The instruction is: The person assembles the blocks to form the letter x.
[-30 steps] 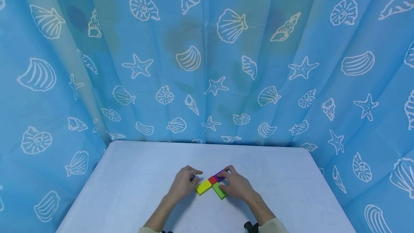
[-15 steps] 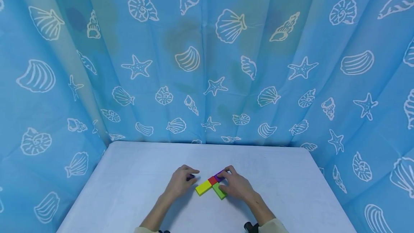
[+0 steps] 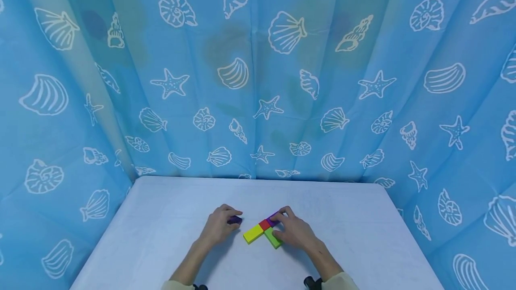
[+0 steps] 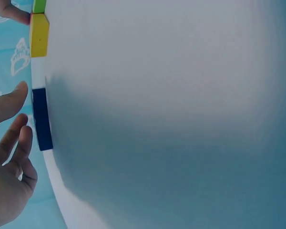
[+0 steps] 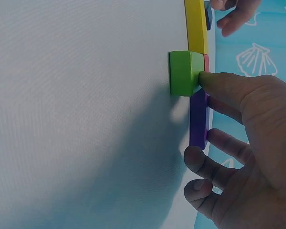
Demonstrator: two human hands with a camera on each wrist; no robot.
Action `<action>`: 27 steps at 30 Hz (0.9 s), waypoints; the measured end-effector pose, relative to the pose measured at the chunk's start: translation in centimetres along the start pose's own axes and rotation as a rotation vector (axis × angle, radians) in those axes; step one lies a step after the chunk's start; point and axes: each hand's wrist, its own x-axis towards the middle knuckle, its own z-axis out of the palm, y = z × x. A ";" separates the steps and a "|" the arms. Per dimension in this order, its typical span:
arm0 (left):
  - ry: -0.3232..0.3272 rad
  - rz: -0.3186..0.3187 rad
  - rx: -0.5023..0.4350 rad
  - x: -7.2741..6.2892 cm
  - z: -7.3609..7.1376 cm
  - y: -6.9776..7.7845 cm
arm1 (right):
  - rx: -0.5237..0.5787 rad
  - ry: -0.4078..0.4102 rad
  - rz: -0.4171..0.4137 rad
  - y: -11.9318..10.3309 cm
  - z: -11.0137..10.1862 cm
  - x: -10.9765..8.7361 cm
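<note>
My left hand (image 3: 219,225) stands beside a dark blue block (image 4: 42,119) lying on the table. Its thumb and fingers are apart, and a gap to the block shows in the left wrist view. My right hand (image 3: 298,232) rests on a joined group of blocks: its thumb touches the green block (image 5: 181,74) and its fingers lie along the purple block (image 5: 198,119). Between yellow and purple sits a small red block (image 3: 264,224). The yellow block (image 3: 253,234) points left toward the dark blue one, and the green block juts toward the front. My fingers partly cover the purple block.
A white-covered table (image 3: 169,205) carries all the blocks. Blue curtains (image 3: 242,115) with white shells and starfish hang behind it and at both sides. Dark wrist cameras (image 3: 312,282) show at the sleeves.
My left hand has drawn back to the left, so more of the dark blue block shows. My right hand and the joined blocks have stayed in place.
</note>
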 end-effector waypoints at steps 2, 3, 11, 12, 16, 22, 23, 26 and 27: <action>-0.001 -0.006 0.025 0.0 0.0 -0.2 | 0.005 -0.003 0.001 0.0 0.0 0.0; 0.000 -0.009 0.034 0.0 0.0 -0.3 | 0.007 -0.005 0.001 0.0 0.0 0.0; 0.019 -0.028 0.071 0.2 0.1 -1.0 | 0.017 -0.006 0.015 0.0 0.1 0.1; 0.020 -0.032 0.079 0.2 0.1 -1.0 | 0.015 -0.006 0.012 0.0 0.0 0.1; 0.032 -0.042 0.108 0.3 0.0 -1.2 | 0.014 -0.002 0.011 0.0 0.0 0.2; 0.048 -0.040 0.138 0.3 0.1 -1.5 | 0.010 0.000 0.002 0.0 0.0 0.1; 0.049 -0.040 0.137 0.3 0.1 -1.5 | 0.010 0.000 0.001 0.0 0.0 0.1; 0.051 -0.040 0.138 0.3 0.2 -1.5 | 0.016 -0.005 0.001 0.1 0.0 0.1; 0.052 -0.039 0.139 0.3 0.2 -1.5 | 0.018 -0.006 0.000 0.1 0.0 0.1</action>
